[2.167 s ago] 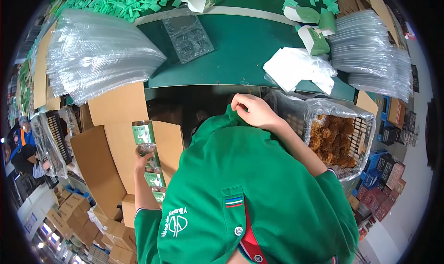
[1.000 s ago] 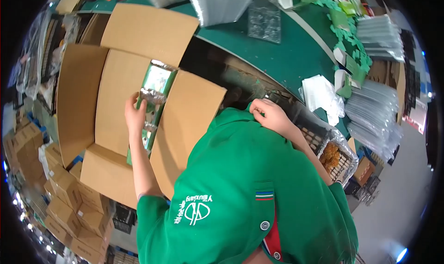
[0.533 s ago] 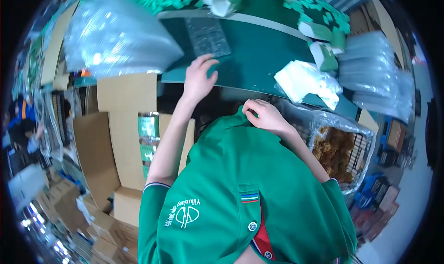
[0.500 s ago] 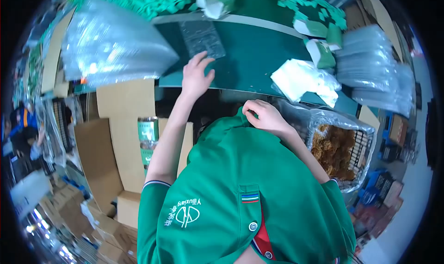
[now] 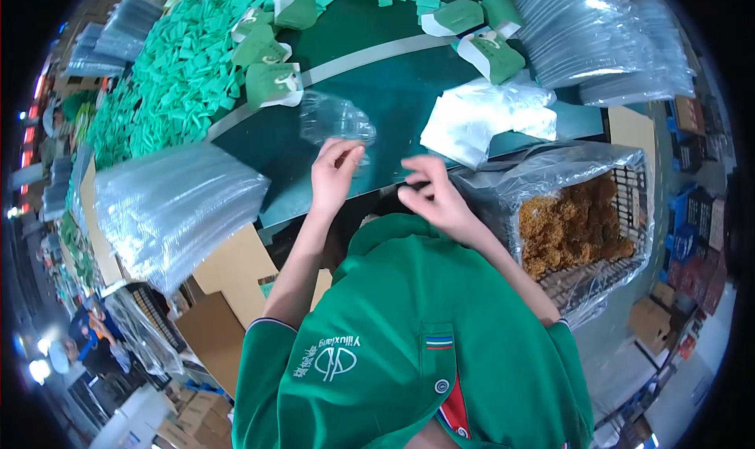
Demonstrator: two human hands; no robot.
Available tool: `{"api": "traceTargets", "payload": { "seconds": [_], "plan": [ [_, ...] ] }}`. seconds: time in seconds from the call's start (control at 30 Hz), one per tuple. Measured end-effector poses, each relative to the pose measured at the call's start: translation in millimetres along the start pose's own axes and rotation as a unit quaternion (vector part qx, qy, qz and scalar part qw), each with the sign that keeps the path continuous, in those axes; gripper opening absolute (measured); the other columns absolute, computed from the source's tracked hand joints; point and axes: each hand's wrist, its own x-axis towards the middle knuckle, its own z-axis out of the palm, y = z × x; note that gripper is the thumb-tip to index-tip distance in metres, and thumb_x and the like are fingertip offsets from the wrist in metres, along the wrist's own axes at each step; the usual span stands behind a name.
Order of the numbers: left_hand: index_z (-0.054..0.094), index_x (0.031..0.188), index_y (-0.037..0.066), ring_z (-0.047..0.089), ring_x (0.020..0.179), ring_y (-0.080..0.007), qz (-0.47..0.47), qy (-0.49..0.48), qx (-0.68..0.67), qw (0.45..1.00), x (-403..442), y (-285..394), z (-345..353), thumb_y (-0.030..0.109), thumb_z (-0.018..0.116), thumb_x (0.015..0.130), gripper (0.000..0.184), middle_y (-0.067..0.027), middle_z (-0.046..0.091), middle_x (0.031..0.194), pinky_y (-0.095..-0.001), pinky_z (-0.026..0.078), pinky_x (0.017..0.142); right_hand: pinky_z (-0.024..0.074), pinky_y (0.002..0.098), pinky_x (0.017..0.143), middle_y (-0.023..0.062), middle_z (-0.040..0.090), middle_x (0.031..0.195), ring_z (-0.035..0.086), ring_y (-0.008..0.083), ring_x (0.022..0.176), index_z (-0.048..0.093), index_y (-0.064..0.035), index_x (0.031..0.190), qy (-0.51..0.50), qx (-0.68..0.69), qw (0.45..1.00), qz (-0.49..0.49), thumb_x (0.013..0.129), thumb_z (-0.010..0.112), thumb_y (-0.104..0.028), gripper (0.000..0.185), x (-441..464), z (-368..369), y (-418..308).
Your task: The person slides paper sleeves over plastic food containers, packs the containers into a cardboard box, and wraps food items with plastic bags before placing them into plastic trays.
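Observation:
Near the front edge of the green worktop, my left hand (image 5: 336,174) has its thumb and fingers pinched on a thin clear plastic piece (image 5: 334,119). The piece looks crinkled and stands out beyond the fingertips; whether it is a bag or a small tray I cannot tell. My right hand (image 5: 442,201) is just right of it, fingers bent and apart, with nothing in it. Beyond my right hand lies a pile of whitish clear plastic bags (image 5: 484,123). A plastic-lined crate (image 5: 645,237) holding brown crumbly clumps (image 5: 570,225) stands at the right, close to my right forearm.
Stacked clear plastic trays (image 5: 181,201) lie at the left, and another stack (image 5: 586,36) at the back right. Small green packets (image 5: 181,64) are heaped behind a pale strip (image 5: 362,60). Several green-and-white cartons (image 5: 275,83) lie along it. Cardboard (image 5: 212,331) is below left.
My left hand has closed on the clear plastic piece and drawn it nearer. My right hand has left the shirt front and come forward, its fingers spreading. The view has turned.

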Motion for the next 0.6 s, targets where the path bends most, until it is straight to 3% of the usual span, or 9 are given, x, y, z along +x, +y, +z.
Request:
{"api": "traceTargets", "payload": {
  "seconds": [0.03, 0.07, 0.13, 0.23, 0.3, 0.4, 0.5, 0.6],
  "plan": [
    [0.066, 0.089, 0.003, 0.054, 0.073, -0.0142, 0.016, -0.041, 0.006, 0.999, -2, 12, 2, 0.004, 0.065, 0.078, 0.011, -0.0045, 0.057, 0.080, -0.0249, 0.043, 0.063, 0.0439, 0.0252, 0.069, 0.0186, 0.037, 0.124, 0.048, 0.0205, 0.104, 0.024, -0.0016, 0.122, 0.009, 0.076, 0.997, 0.027, 0.086, 0.062, -0.025, 0.057, 14, 5, 9],
    [0.066, 0.088, 0.002, 0.054, 0.073, -0.0127, 0.034, -0.079, 0.009, 0.996, -4, 21, 4, 0.003, 0.065, 0.078, 0.010, -0.0042, 0.057, 0.080, -0.0244, 0.043, 0.063, 0.0418, 0.0226, 0.067, 0.0170, 0.041, 0.116, 0.048, 0.0163, 0.097, 0.022, -0.0017, 0.123, 0.027, 0.130, 0.990, 0.038, 0.085, 0.063, -0.025, 0.060, 26, 8, 12],
    [0.066, 0.090, 0.001, 0.054, 0.076, -0.0137, 0.082, -0.154, -0.040, 0.984, -11, 45, 9, 0.006, 0.066, 0.079, 0.012, -0.0040, 0.056, 0.084, -0.0248, 0.044, 0.067, 0.0397, 0.0227, 0.064, 0.0119, 0.044, 0.103, 0.046, 0.0115, 0.086, 0.024, -0.0012, 0.122, 0.052, 0.112, 0.990, 0.066, 0.085, 0.063, -0.026, 0.059, 40, 12, -5],
    [0.065, 0.091, -0.001, 0.054, 0.072, -0.0117, 0.053, -0.203, -0.132, 0.969, -8, 47, 2, 0.008, 0.064, 0.081, 0.013, -0.0048, 0.054, 0.083, -0.0244, 0.045, 0.063, 0.0365, 0.0222, 0.058, 0.0047, 0.045, 0.086, 0.042, 0.0071, 0.072, 0.032, -0.0006, 0.117, 0.077, 0.122, 0.989, 0.020, 0.085, 0.063, -0.028, 0.052, 48, 17, -15],
    [0.065, 0.091, -0.002, 0.054, 0.069, -0.0105, 0.015, -0.228, -0.176, 0.957, -9, 56, -7, 0.009, 0.062, 0.084, 0.014, -0.0050, 0.053, 0.082, -0.0237, 0.045, 0.060, 0.0346, 0.0218, 0.055, 0.0016, 0.044, 0.076, 0.040, 0.0062, 0.066, 0.039, -0.0010, 0.110, 0.065, 0.032, 0.997, 0.014, 0.084, 0.064, -0.029, 0.045, 50, 16, -30],
    [0.063, 0.091, -0.004, 0.054, 0.065, -0.0094, 0.014, -0.223, -0.228, 0.948, -11, 58, -15, 0.010, 0.057, 0.088, 0.015, -0.0041, 0.051, 0.082, -0.0226, 0.044, 0.057, 0.0323, 0.0218, 0.050, -0.0016, 0.042, 0.065, 0.038, 0.0050, 0.059, 0.047, -0.0024, 0.101, 0.076, -0.040, 0.996, -0.015, 0.082, 0.066, -0.030, 0.038, 55, 21, -32],
    [0.060, 0.092, -0.005, 0.055, 0.065, -0.0098, 0.050, -0.174, -0.147, 0.972, -13, 67, -17, 0.011, 0.053, 0.091, 0.018, -0.0038, 0.050, 0.083, -0.0227, 0.045, 0.057, 0.0314, 0.0221, 0.048, -0.0026, 0.042, 0.061, 0.037, 0.0044, 0.055, 0.050, -0.0037, 0.095, 0.081, -0.084, 0.993, -0.025, 0.081, 0.067, -0.029, 0.034, 66, 22, -31],
    [0.059, 0.092, -0.003, 0.053, 0.069, -0.0100, -0.016, -0.087, -0.250, 0.964, -16, 63, -12, 0.017, 0.049, 0.093, 0.022, -0.0033, 0.051, 0.085, -0.0226, 0.042, 0.061, 0.0319, 0.0213, 0.047, -0.0031, 0.043, 0.060, 0.037, 0.0043, 0.053, 0.052, -0.0043, 0.090, 0.085, -0.092, 0.991, -0.038, 0.082, 0.065, -0.025, 0.026, 74, 22, -33]
  ]
}}
